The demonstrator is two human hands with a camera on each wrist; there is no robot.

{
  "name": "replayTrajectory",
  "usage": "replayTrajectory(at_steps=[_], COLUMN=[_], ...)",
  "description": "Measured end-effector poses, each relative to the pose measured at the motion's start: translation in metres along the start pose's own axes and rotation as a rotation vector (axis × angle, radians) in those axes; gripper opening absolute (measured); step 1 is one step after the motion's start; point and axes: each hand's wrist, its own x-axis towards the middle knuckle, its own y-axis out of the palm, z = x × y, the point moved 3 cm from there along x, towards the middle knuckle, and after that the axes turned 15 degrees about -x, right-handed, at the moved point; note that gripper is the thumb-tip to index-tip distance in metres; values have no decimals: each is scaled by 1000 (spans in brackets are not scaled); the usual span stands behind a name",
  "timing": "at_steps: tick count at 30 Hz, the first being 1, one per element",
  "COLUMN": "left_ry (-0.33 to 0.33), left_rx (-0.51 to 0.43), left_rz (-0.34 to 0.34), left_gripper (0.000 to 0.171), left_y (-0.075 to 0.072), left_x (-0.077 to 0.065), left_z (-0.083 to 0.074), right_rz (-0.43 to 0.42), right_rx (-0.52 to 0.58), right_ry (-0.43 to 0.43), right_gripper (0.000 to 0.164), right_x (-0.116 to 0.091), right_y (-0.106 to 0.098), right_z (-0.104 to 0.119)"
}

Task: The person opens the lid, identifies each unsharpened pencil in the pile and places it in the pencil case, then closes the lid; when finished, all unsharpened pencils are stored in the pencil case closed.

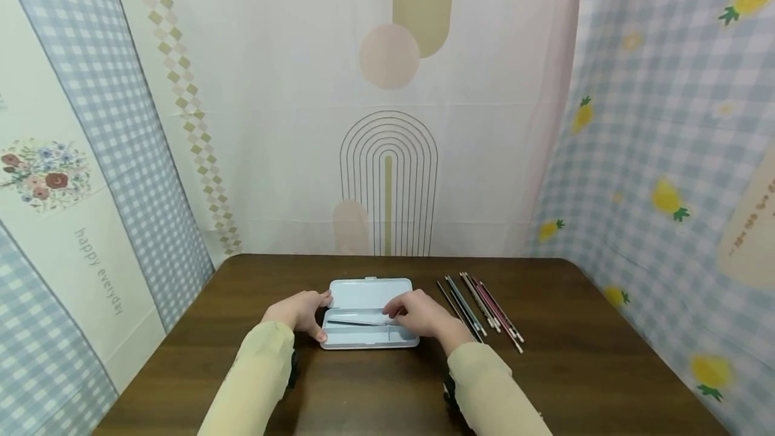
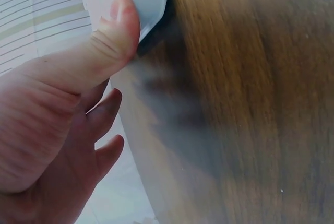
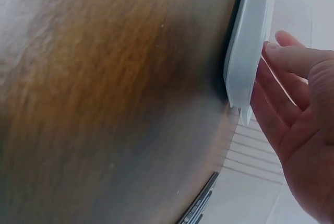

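Observation:
A pale blue pencil case [image 1: 357, 336] lies opened on the table, its lid [image 1: 371, 293] folded back toward the wall. My left hand [image 1: 298, 309] holds the case at its left end, thumb on the near corner and fingers by the hinge side. A thin dark pencil [image 1: 357, 323] lies lengthwise in the long back compartment. Over the right part of the case, my right hand [image 1: 420, 313] brings thumb and fingertips together on what looks like a thin reddish pencil, mostly hidden by the fingers. In the right wrist view, these fingertips are right above the case's rim [image 3: 245, 51].
Right of the case lies a loose group of several pencils [image 1: 484, 308], dark, grey-green, light and red, roughly side by side. The brown wooden table [image 1: 363, 395] ends at a patterned cloth [image 1: 272, 153] behind it.

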Motion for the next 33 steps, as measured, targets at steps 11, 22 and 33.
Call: replayTrajectory(at_steps=[11,22,33], left_ry=[-2,-3,-7], left_rx=[10,38,31], left_rz=[13,19,11], left_gripper=[95,94,94], left_y=[-1,-2,-3], left_x=[2,-2,-1], left_z=[1,-8,-11], right_rz=[-40,-103,-139], right_rx=[87,124,154], right_ry=[1,36,111], right_gripper=[24,24,26], right_x=[-12,-33,-59], right_y=[-14,-32,-44], right_z=[-15,-43,-94])
